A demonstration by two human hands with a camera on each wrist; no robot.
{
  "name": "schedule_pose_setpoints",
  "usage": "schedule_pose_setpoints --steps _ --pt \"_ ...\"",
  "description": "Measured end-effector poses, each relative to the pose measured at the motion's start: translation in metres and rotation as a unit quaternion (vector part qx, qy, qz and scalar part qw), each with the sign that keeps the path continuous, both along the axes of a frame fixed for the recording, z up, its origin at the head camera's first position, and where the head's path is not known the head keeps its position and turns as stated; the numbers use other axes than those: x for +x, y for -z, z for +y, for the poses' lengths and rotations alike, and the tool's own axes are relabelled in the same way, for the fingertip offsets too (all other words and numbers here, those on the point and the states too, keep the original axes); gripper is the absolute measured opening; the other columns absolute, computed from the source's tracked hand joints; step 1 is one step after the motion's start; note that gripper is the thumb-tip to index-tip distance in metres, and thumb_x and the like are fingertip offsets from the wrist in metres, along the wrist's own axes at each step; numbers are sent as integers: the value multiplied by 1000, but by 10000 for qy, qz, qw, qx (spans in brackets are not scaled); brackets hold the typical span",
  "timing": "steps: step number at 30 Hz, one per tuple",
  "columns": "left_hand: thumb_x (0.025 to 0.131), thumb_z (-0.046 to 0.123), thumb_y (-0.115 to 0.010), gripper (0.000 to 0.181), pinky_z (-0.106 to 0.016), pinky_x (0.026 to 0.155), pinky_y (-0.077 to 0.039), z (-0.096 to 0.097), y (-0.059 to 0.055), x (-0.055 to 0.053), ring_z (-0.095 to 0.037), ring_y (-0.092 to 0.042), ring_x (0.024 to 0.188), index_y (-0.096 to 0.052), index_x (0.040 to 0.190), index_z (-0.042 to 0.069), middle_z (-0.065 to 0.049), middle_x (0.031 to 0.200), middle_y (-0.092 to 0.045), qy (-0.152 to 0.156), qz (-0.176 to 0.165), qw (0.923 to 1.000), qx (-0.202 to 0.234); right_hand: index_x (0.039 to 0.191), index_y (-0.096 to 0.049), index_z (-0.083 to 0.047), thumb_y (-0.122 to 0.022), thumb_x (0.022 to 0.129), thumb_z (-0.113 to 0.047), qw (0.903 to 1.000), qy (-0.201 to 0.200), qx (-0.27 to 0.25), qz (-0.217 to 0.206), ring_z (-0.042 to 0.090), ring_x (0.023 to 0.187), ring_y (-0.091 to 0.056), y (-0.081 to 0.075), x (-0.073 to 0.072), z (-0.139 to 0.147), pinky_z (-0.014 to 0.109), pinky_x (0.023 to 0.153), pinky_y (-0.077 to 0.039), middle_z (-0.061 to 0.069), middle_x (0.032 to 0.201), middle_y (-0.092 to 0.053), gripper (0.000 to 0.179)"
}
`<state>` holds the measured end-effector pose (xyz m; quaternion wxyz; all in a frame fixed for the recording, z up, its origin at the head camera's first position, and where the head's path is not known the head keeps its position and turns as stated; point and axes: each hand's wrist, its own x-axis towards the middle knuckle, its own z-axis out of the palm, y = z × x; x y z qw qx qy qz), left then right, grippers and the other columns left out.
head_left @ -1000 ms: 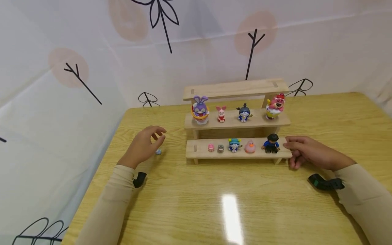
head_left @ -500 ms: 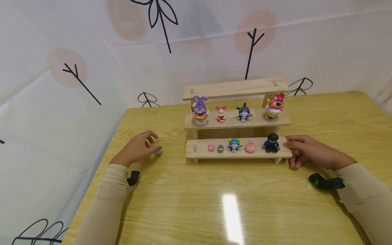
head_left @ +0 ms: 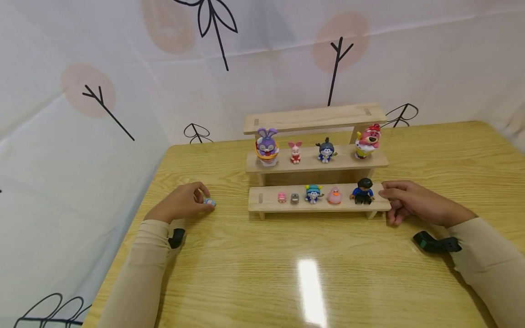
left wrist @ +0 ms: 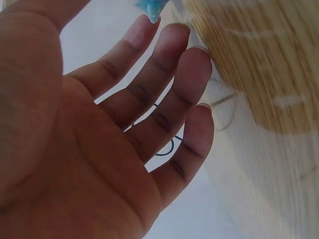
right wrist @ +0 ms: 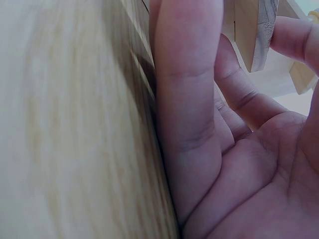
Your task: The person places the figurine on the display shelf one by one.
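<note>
In the head view my left hand (head_left: 182, 201) is low over the table's left side, its thumb and index finger pinching a small blue figurine (head_left: 209, 202). Only the lower tip of that blue figurine (left wrist: 153, 9) shows in the left wrist view, by the index fingertip; the other fingers are loosely bent. At the right end of the wooden step shelf (head_left: 270, 208), my right hand (head_left: 418, 202) grips the lowest board between thumb and index finger. The board's end (right wrist: 262, 35) appears between them in the right wrist view, with the remaining fingers resting along the table.
On the lowest step stand several figurines, including a pink duck (head_left: 334, 196) and a black-capped toy figure (head_left: 362, 191). The middle step bears a purple rabbit (head_left: 267, 146), a piglet (head_left: 295, 153), a dark-hatted figure (head_left: 326, 151) and a pink bear (head_left: 368, 141). A patterned cloth (head_left: 266, 59) hangs behind.
My left hand has moved down and to the left, and its thumb and index finger have closed on the blue figurine, which is now tilted. My right hand has stayed on the shelf.
</note>
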<state>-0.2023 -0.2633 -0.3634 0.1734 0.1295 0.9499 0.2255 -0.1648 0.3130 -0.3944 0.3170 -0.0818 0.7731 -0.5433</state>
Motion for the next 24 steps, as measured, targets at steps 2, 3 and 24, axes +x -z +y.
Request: schedule_pose_setpoints --steps 2,3,24 --pt "92 38 -73 31 -33 73 -48 0 0 0 -16 -57 78 -63 108 13 -3 90 -62 3 -8 10000 -19 153 11 13 -30 112 -28 10000 13 16 4 16 67 -67 0 0 0 36 64 -59 6 75 -69 72" --pt "92 38 -72 31 -33 73 -48 0 0 -1 -16 -57 78 -63 108 13 -3 91 -63 18 3 10000 -42 153 11 13 -30 112 -28 10000 25 16 2 15 66 -67 0 0 0 35 64 -59 6 74 -69 72" --pt "94 39 -71 24 -37 80 -51 11 4 -1 -16 -61 85 -70 102 16 -1 92 -67 -14 401 9992 12 153 13 12 -31 111 -29 9999 57 65 -55 15 67 -67 -3 2 -3 36 66 -59 6 75 -70 74"
